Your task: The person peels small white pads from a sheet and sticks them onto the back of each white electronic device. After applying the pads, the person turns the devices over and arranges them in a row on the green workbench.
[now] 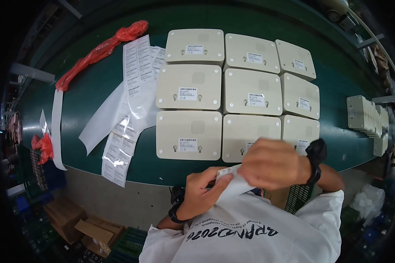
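Observation:
In front of my chest, my left hand point(202, 193) pinches a white label sheet point(237, 186) between thumb and fingers. Faint marks show along its upper edge. My right hand point(272, 164) is closed at the sheet's other side, with its fingertips against it; whether a single label is in them is hidden. Just beyond, cream plastic housings point(188, 131) lie back-up in three rows of three on the green table. Each bears a white label point(188, 145) between keyhole slots, and round feet at its corners. My right hand and wrist cover part of the nearest row.
Printed label sheets point(137, 65) and blank white backing paper point(103, 116) lie left of the housings. Beyond them is a crumpled red plastic bag point(103, 55). More cream housings point(364, 116) stand on edge at the far right. Cardboard boxes point(94, 232) sit on the floor.

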`<state>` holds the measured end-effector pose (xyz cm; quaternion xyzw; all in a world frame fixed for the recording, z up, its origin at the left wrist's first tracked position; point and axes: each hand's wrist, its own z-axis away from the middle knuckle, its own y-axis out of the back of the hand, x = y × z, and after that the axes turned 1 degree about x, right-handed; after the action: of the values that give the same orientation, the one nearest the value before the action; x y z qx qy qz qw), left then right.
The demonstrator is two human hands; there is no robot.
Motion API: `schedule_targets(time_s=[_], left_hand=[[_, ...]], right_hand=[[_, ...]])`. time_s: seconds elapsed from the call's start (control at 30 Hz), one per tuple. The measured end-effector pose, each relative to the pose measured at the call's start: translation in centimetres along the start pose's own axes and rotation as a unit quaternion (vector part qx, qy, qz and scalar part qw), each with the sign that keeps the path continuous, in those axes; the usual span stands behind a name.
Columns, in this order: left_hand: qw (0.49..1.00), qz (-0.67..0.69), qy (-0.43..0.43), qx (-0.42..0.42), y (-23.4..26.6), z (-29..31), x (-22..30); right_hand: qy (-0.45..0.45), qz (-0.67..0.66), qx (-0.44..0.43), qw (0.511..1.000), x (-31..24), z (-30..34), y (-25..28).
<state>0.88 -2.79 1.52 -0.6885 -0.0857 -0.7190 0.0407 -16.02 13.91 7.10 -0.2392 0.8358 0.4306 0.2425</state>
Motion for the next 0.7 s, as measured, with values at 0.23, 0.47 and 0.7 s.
schedule_targets(time_s=[0.23, 0.47, 0.7], left_hand=[[0.998, 0.019, 0.050, 0.044, 1.5, 1.4, -3.2], [0.989, 0.109, 0.069, 0.076, 1.7, 1.4, -4.9], [0.990, 0.103, 0.070, 0.061, 1.9, 1.4, -4.9]], right_hand=[[-0.387, 0.163, 0.116, 0.900, 14.9, 2.3, 11.6], [-0.356, 0.150, 0.098, 0.917, 16.0, 2.7, 11.2], [-0.295, 0.254, 0.068, 0.919, 15.5, 2.7, 10.8]])
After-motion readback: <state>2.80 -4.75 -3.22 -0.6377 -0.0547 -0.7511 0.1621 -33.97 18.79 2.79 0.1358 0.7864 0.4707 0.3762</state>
